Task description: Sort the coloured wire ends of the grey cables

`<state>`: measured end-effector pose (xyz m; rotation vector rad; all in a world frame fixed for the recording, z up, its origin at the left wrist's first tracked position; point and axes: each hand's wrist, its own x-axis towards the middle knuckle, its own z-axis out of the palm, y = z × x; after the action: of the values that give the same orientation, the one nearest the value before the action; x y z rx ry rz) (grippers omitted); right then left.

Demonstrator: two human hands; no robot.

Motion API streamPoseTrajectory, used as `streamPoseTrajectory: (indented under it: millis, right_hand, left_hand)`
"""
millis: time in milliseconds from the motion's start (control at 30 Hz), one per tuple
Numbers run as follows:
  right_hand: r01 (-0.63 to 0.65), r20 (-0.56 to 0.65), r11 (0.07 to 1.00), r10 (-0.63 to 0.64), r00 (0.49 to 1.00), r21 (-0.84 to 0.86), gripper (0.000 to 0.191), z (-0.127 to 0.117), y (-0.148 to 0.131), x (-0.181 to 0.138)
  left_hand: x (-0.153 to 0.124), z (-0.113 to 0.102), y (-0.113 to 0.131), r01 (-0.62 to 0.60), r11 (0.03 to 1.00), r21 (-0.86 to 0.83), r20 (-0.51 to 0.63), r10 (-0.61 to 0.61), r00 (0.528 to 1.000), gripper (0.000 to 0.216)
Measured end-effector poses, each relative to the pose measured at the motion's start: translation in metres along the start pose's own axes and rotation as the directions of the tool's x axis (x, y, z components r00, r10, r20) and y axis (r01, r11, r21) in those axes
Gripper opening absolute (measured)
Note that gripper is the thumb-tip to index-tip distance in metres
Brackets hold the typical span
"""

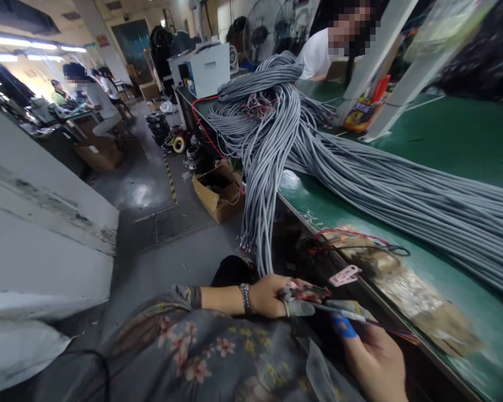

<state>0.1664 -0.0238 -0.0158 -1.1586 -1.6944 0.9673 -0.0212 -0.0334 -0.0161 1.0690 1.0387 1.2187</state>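
My left hand (267,297), with a metal watch at the wrist, is closed around several grey cables near their stripped ends (305,291), where thin dark and reddish wires show. My right hand (375,349) has blue tape on one finger and pale covers on fingertips. Between its fingers it pinches a single grey cable (333,309) that runs across from the left hand. Thin coloured wires (396,333) stick out beyond the right hand. A thick bundle of grey cables (272,162) hangs over the table edge just beyond my left hand.
More grey cables (419,190) stretch along the green table (440,123). At its near edge lie a pink-white clip (344,276) and plastic-wrapped packets (411,293). An open cardboard box (220,201) stands on the floor. A person in white (316,53) is across the table.
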Motion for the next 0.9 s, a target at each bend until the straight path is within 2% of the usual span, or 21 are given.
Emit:
streamPoseTrajectory:
  millis: [33, 67, 167, 267, 367, 533, 667, 733, 767, 833, 900]
  right_hand:
    - [-0.001, -0.017, 1.000, 0.001, 1.000, -0.007, 0.026, -0.002, 0.002, -0.001]
    - [0.001, -0.037, 1.000, -0.002, 0.999, -0.011, 0.026, -0.004, 0.003, -0.001]
    - [0.041, -0.063, 0.999, -0.042, 0.997, -0.019, 0.025, -0.008, 0.002, 0.000]
    - [0.094, 0.034, 0.995, -0.094, 0.995, -0.017, 0.024, -0.009, -0.003, 0.003]
    - [0.124, 0.095, 0.992, -0.127, 0.987, 0.034, 0.021, -0.006, -0.010, 0.007]
    - [0.186, 0.076, 0.977, -0.194, 0.978, 0.102, 0.012, 0.000, -0.022, 0.012]
    - [0.200, 0.181, 0.968, -0.226, 0.957, 0.151, 0.014, 0.001, -0.034, 0.016]
    - [0.183, 0.213, 0.972, -0.212, 0.954, 0.147, 0.015, 0.005, -0.039, 0.019]
    - [0.184, 0.208, 0.974, -0.209, 0.956, 0.133, 0.016, 0.007, -0.042, 0.020]
    - [0.195, 0.186, 0.975, -0.212, 0.959, 0.106, 0.016, 0.014, -0.049, 0.026]
    - [0.209, 0.201, 0.970, -0.230, 0.952, 0.121, 0.015, 0.021, -0.055, 0.032]
  left_hand:
    - [-0.002, -0.002, 0.002, 0.000, 1.000, -0.018, 0.100, 0.002, 0.995, 0.038]
    - [-0.005, -0.006, 0.004, 0.002, 1.000, -0.029, 0.130, 0.002, 0.992, 0.041]
    - [-0.015, -0.023, 0.005, 0.030, 0.998, -0.063, 0.017, -0.029, 0.999, 0.050]
    - [-0.023, -0.046, 0.001, 0.025, 1.000, 0.019, -0.043, -0.024, 0.999, 0.047]
    - [-0.025, -0.061, -0.005, -0.005, 1.000, 0.029, -0.115, 0.008, 0.993, 0.048]
    - [-0.018, -0.059, -0.008, 0.040, 0.999, -0.035, -0.090, -0.043, 0.995, 0.050]
    - [-0.012, -0.046, 0.000, -0.021, 0.993, -0.119, -0.073, 0.012, 0.997, 0.044]
    - [-0.009, -0.042, 0.009, 0.013, 0.989, -0.144, 0.022, -0.010, 1.000, 0.046]
    - [-0.008, -0.040, 0.014, 0.067, 0.989, -0.134, 0.108, -0.053, 0.993, 0.050]
    - [-0.005, -0.039, 0.022, 0.163, 0.985, -0.062, 0.272, -0.141, 0.952, 0.054]
    - [-0.003, -0.040, 0.025, 0.215, 0.976, 0.027, 0.362, -0.210, 0.908, 0.054]
